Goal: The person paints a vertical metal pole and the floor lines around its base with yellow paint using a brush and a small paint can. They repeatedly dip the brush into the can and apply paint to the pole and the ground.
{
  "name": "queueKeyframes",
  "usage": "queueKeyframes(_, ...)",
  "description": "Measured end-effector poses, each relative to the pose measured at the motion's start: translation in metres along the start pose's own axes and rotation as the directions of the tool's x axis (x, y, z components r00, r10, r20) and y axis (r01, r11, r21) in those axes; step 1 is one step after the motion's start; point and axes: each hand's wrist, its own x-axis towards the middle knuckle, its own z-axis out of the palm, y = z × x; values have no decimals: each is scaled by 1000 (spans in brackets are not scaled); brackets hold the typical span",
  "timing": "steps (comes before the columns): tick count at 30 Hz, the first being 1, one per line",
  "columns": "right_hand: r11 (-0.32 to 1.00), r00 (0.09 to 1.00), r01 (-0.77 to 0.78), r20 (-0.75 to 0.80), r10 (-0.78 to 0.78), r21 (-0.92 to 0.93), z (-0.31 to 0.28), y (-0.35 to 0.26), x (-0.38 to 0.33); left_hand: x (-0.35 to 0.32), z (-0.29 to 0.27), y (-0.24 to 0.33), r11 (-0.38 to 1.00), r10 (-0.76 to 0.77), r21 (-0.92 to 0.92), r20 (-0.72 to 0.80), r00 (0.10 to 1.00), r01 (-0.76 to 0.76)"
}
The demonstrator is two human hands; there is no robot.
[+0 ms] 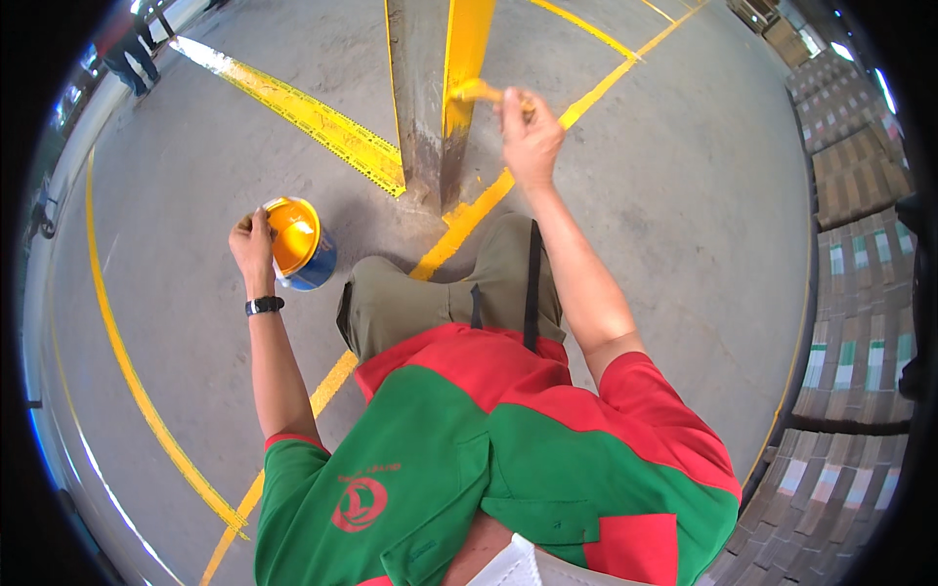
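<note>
My right hand [531, 145] is closed around a paintbrush [486, 93] covered in yellow paint. The brush's tip meets the yellow-painted face of an upright column [467, 49]. Lower down, that face is bare and dark, with a patchy paint edge, and the side toward the left is grey. My left hand [252, 246] grips the rim of a blue paint bucket [317, 266] beside my knee. Yellow-orange paint [295, 232] shows inside it, and more of it smears the rim.
Yellow lines [586, 103] cross the grey concrete floor [674, 225]. A wide yellow strip [303, 122] runs from the column's foot toward the far left, where a person [127, 54] stands. Stacked bundles [855, 264] line the right side.
</note>
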Motion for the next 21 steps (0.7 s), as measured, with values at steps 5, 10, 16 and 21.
queueKeyframes(5, 915, 938, 320, -215, -270, 247, -4, -57, 26, -5, -41, -80, 990, -86, 101, -143, 986, 101)
queueKeyframes(10, 988, 981, 143, -137, -134, 61, 4, -9, -29, -26, -72, -136, 979, -163, 74, -269, 949, 189)
queueKeyframes(16, 980, 995, -103, -7, 103, -170, 13, 94, -104, -50, -90, -169, 986, -154, 26, -275, 949, 167)
queueKeyframes(21, 929, 997, -14, 67, 41, -369, 19, 104, -84, -68, -86, -185, 985, -166, -7, -295, 941, 171)
